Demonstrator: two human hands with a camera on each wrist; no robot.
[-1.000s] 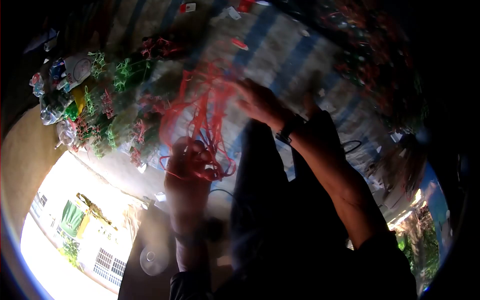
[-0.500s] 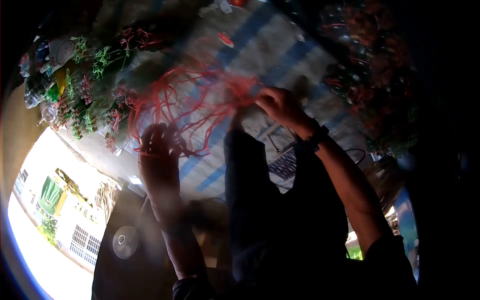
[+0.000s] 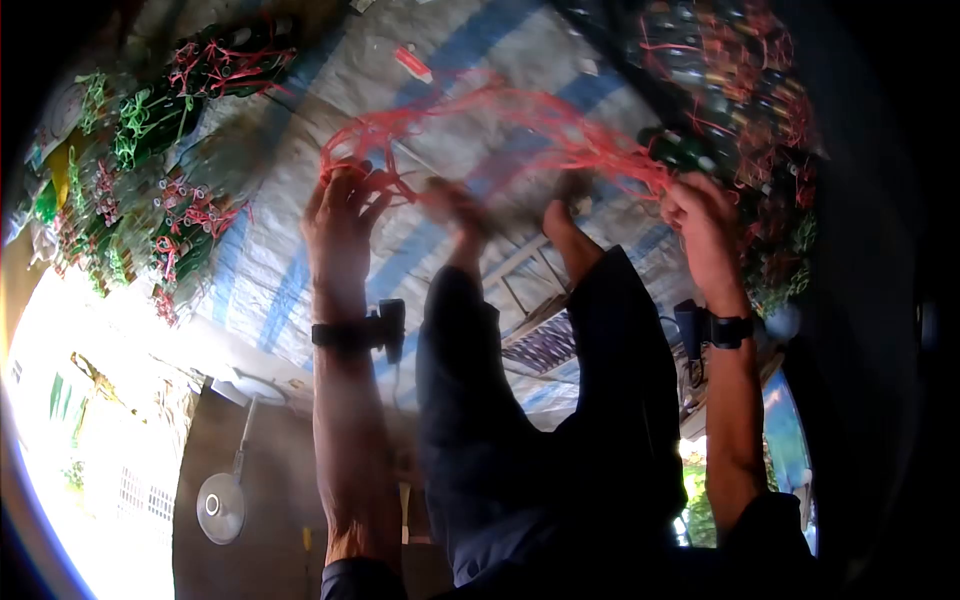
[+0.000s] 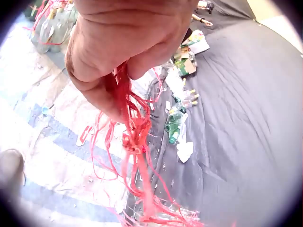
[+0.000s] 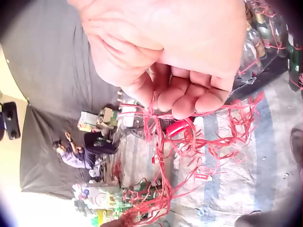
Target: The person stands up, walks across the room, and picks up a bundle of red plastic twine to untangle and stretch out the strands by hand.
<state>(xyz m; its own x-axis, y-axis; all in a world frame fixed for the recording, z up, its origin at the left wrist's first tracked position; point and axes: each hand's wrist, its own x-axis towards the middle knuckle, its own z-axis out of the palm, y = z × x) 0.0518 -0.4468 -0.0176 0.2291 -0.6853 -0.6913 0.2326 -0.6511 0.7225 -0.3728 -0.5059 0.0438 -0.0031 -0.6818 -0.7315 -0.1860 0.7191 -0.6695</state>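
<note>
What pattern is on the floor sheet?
The sheet has blue stripes on greyish white, best seen in the head view.

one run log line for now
left hand: grips red strands | right hand: grips same bundle | strands: span between hands above blue-striped sheet

Blue-striped sheet (image 3: 280, 290); dark draped cloth (image 4: 246, 127).

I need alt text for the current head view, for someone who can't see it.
The left hand and right hand hold red strings stretched loosely between them, over a blue-striped sheet. Bottles with colored strings crowd both sides.
</note>
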